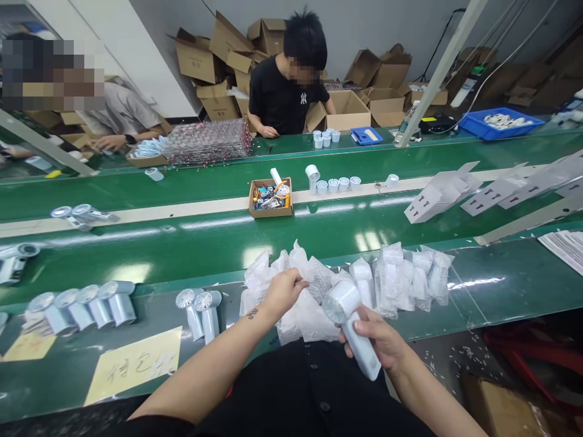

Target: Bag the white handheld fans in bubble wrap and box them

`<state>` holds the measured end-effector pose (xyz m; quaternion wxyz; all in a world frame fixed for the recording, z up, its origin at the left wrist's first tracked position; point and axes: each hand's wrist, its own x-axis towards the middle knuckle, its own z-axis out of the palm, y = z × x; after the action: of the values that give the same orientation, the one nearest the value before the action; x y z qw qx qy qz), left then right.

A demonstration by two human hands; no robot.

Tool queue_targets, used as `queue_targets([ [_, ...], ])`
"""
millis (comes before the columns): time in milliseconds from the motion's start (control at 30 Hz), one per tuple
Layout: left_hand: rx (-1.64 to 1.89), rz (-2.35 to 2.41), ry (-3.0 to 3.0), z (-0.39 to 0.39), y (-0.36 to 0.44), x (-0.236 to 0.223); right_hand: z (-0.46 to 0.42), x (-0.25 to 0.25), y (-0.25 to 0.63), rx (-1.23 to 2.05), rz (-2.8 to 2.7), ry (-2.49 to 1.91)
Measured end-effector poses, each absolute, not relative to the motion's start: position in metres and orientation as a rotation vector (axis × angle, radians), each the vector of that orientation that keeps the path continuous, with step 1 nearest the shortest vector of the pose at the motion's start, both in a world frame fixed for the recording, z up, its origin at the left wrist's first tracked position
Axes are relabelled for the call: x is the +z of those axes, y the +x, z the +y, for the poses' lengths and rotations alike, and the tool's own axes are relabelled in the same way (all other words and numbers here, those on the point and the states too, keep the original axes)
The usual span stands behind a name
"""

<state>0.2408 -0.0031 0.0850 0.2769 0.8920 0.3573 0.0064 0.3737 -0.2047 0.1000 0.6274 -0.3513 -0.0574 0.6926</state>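
Observation:
My right hand is wrapped round the handle of a pale blue handheld fan, its round head tilted up to the left. My left hand reaches over a pile of bubble-wrap bags, thumb and fingers drawn together at the bags; what they pinch, if anything, is hidden. Several wrapped fans lie just right of the pile. To the left of my left arm, two bare fans lie side by side on the bench.
More fans lie in a row at left, near a yellow paper sheet. Ahead, a small carton of tools stands on the divider of the green conveyor. White boxes stand at right. Two co-workers sit opposite.

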Motion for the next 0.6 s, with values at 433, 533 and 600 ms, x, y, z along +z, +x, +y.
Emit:
queue_targets([
  [433,0.386,0.860,1.660,-0.020,0.229,0.132,-0.172,0.114,0.373,1.594,-0.231,-1.160],
  [533,0.452,0.567,2.206,-0.036,0.227,0.132,-0.175,0.114,0.367,1.549,-0.158,-1.166],
  [600,0.459,0.445,2.475,-0.052,0.219,0.130,-0.181,0.110,0.365,1.489,-0.054,-1.210],
])
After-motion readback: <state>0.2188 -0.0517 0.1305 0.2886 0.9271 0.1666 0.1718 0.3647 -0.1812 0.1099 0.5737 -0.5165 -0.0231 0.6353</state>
